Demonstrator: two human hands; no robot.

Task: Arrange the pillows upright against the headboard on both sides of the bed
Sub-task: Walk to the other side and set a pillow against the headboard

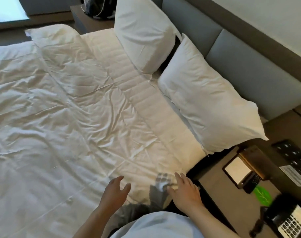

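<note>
You see white cloth throughout: the duvet point(60, 117) is thin, matt and heavily creased, while the exposed mattress cover point(146, 100) is quilted in soft ridges. Both pillows, far pillow point(144, 31) and near pillow point(209, 100), wear smooth matt cotton-like cases with few wrinkles. The headboard point(249, 66) looks like grey padded upholstery, matt and even. The nightstand point(220, 191) top is matt brown. The telephone point(288, 220) is glossy black plastic.
</note>
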